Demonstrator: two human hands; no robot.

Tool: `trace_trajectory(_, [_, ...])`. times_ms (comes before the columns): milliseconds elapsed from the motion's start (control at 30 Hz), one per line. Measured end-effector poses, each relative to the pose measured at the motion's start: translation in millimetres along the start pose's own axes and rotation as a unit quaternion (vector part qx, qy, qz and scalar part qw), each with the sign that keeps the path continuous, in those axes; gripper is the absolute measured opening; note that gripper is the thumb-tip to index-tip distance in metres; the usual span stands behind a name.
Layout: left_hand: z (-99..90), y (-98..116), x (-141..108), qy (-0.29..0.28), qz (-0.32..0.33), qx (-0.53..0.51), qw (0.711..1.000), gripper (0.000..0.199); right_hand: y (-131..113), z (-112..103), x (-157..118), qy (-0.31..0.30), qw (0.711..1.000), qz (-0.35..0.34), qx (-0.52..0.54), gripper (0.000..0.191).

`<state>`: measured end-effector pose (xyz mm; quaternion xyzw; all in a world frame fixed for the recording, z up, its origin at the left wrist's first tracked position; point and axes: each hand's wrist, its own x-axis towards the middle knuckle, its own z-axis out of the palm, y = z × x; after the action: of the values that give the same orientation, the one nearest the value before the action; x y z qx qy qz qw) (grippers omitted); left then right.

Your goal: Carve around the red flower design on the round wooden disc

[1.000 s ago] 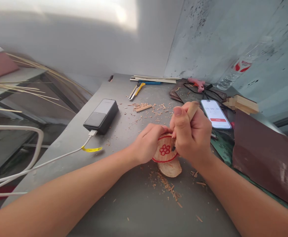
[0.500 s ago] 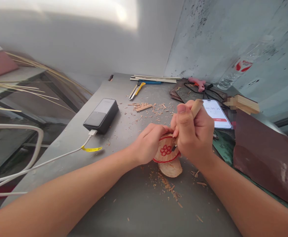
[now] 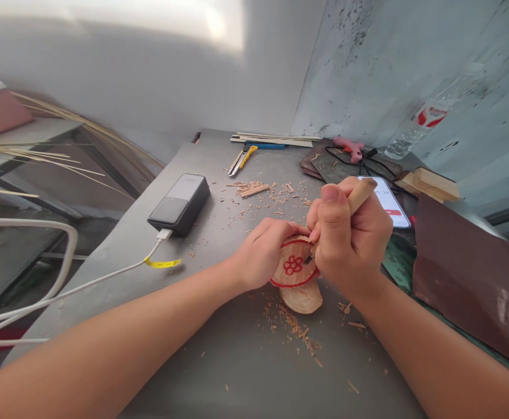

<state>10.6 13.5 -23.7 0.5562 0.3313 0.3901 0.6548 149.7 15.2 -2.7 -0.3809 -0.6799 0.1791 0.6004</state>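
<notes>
My left hand [image 3: 265, 251] grips the left and upper edge of a round wood slice [image 3: 283, 269], which carries a red flower outline and a red ring near its rim. Wrapped around the wooden handle of a carving chisel [image 3: 360, 196] is my right hand [image 3: 346, 238]. The chisel's dark metal tip touches the wood just right of the flower. Under the near edge of the slice a second pale wood piece [image 3: 303, 298] rests on the table. Wood shavings [image 3: 296, 326] lie in front of it.
A grey table [image 3: 237, 361] carries a black power bank [image 3: 179, 203] with a white cable, a yellow box cutter [image 3: 243, 160], thin strips and more shavings. At right are a phone [image 3: 388, 201], a pink glue gun [image 3: 350, 149], a water bottle [image 3: 420, 122], wood blocks [image 3: 433, 183] and a brown sheet [image 3: 468, 285].
My right hand has shifted slightly right, and the chisel's handle leans further right, covering more of the phone. My left hand and the wood slice stay in place.
</notes>
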Motion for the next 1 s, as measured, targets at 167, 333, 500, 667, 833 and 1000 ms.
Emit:
trace_trajectory(167, [-1.2, -3, 0, 0.04, 0.005, 0.032, 0.999, 0.037, 0, 0, 1, -0.02, 1.0, 0.016, -0.017, 0.034])
trace_trajectory(333, [-1.6, -2, 1, 0.066, 0.004, 0.047, 0.997, 0.033, 0, 1, -1, -0.084, 0.993, 0.069, -0.038, 0.032])
trace_trajectory(500, [-0.5, 0, 1, 0.055, -0.017, 0.03, 0.998, 0.036, -1, -3, 4, -0.092, 0.99, 0.107, 0.006, 0.036])
trace_trajectory(667, [-2.5, -3, 1, -0.032, -0.073, -0.127, 0.989, 0.041, -9, -33, 19, -0.179, 0.974, 0.132, -0.031, 0.035])
trace_trajectory(833, [-7.7, -12, 2, -0.053, -0.077, -0.169, 0.981, 0.041, -1, -64, 27, -0.4, 0.887, 0.206, -0.107, 0.016])
trace_trajectory(1000, [-10.9, -14, 3, -0.007, -0.054, -0.06, 0.997, 0.04, 7, -68, 24, -0.446, 0.865, 0.207, -0.105, 0.036])
